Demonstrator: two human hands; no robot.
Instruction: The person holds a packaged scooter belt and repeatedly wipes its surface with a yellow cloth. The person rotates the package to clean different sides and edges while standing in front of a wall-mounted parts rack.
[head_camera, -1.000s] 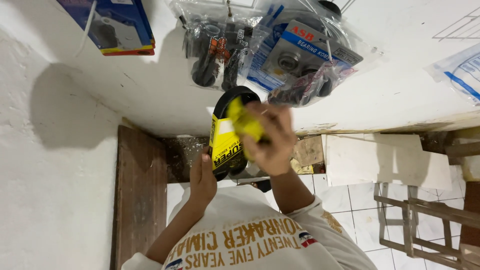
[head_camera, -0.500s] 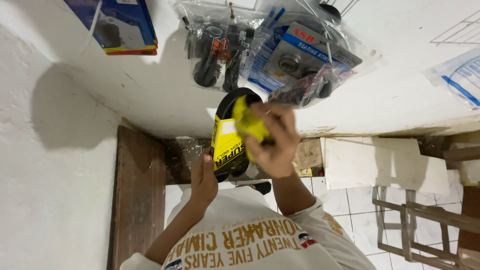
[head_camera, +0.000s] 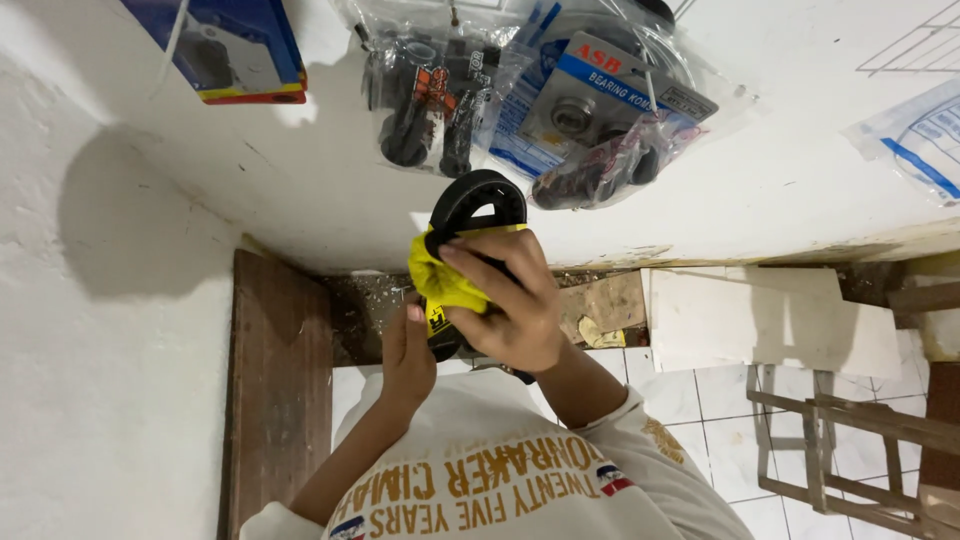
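Observation:
A black rubber belt loop (head_camera: 478, 203) in a yellow printed sleeve (head_camera: 438, 320) stands upright in front of my chest. My right hand (head_camera: 512, 305) grips it from the right and presses a crumpled yellow wrapper (head_camera: 445, 280) against the belt's middle. From below on the left, my left hand (head_camera: 407, 352) holds the lower end of the belt. The belt's bottom part is hidden behind both hands.
Clear plastic bags of spare parts (head_camera: 540, 100) and a blue box (head_camera: 225, 50) hang on the white wall (head_camera: 130, 330) just beyond the belt. A brown wooden plank (head_camera: 280, 380) stands at the left. White floor tiles (head_camera: 710, 400) and a metal rack (head_camera: 850, 450) lie to the right.
My right hand has slid left and down over the belt, bunching the yellow wrapper and covering most of the printed sleeve. The left hand has stayed at the lower end.

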